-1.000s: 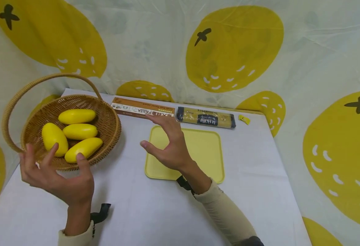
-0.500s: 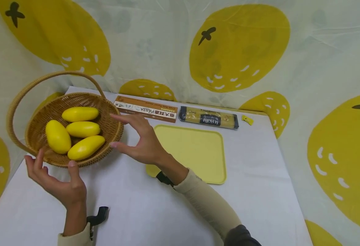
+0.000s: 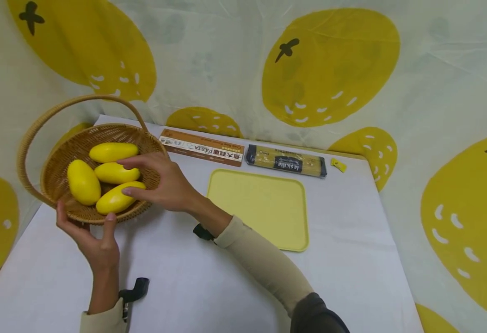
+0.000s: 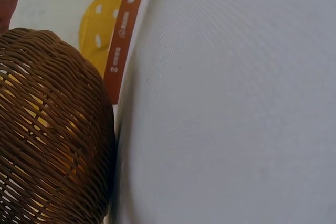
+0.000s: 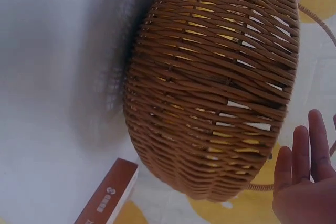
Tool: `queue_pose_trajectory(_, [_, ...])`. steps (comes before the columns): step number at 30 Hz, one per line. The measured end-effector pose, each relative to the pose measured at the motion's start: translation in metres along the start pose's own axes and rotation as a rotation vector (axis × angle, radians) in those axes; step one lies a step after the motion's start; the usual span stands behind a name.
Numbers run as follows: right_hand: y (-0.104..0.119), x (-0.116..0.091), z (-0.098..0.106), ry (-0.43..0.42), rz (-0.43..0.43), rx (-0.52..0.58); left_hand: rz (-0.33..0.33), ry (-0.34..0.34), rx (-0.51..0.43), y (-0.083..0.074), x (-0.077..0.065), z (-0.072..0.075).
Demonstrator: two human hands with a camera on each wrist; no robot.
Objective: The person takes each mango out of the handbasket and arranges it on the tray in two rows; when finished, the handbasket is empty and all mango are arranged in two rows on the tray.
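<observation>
Several smooth yellow mangoes (image 3: 84,183) lie in a brown wicker basket (image 3: 72,141) with a tall arched handle, at the left of the table. My left hand (image 3: 97,247) holds the basket's near rim, thumb and a finger at its edge and other fingers under it. Reaching in from the right, my right hand (image 3: 164,182) is over the basket, thumb tip at the nearest mango (image 3: 114,200) and fingers spread over the middle mango (image 3: 112,173). In the right wrist view those fingers (image 5: 301,156) look extended beyond the rim. The basket's woven outside (image 4: 52,129) fills the left wrist view's left side.
A pale yellow tray (image 3: 260,208) lies right of the basket. Behind it are a brown pasta box (image 3: 201,148) and a bag of spaghetti (image 3: 286,160). A small yellow packet (image 3: 338,165) is at the back right. A lemon-patterned curtain (image 3: 226,55) hangs behind the white-covered table.
My right hand has moved left from above the tray to over the mangoes in the basket. My left hand has come up to the basket's near rim.
</observation>
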State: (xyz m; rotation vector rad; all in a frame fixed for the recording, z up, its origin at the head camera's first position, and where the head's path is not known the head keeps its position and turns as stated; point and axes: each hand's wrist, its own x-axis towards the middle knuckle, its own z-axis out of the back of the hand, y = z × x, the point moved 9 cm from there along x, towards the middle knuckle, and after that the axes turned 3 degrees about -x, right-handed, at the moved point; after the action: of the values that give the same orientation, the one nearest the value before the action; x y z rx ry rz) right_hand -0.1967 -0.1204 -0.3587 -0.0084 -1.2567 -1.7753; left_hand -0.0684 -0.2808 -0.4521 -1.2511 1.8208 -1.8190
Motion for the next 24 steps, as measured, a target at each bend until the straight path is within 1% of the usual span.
queue_pose_trajectory(2, [-0.003,0.006,-0.007,0.045,-0.027,-0.041,0.012,-0.002,-0.002,0.0,-0.001,-0.001])
queue_pose_trajectory(4, [-0.006,0.011,-0.015,0.112,-0.06,-0.07,0.015,-0.001,0.008,0.0,-0.002,-0.001])
queue_pose_trajectory(10, [-0.016,0.025,-0.033,0.289,-0.121,-0.143,-0.011,0.018,-0.007,-0.001,-0.004,-0.004])
queue_pose_trajectory(12, [-0.019,0.028,-0.037,0.323,-0.122,-0.142,-0.02,0.025,-0.009,0.0,-0.004,-0.005])
queue_pose_trajectory(15, [-0.024,0.031,-0.041,0.359,-0.13,-0.095,-0.033,0.037,0.0,0.002,-0.006,-0.005])
queue_pose_trajectory(19, [-0.033,0.03,-0.048,0.396,-0.177,-0.056,-0.048,0.055,0.013,0.001,-0.008,-0.006])
queue_pose_trajectory(22, [-0.04,0.029,-0.053,0.426,-0.218,-0.077,-0.051,0.064,0.017,-0.003,-0.009,-0.009])
queue_pose_trajectory(24, [-0.043,0.029,-0.056,0.442,-0.229,-0.089,-0.051,0.068,0.02,-0.007,-0.01,-0.011])
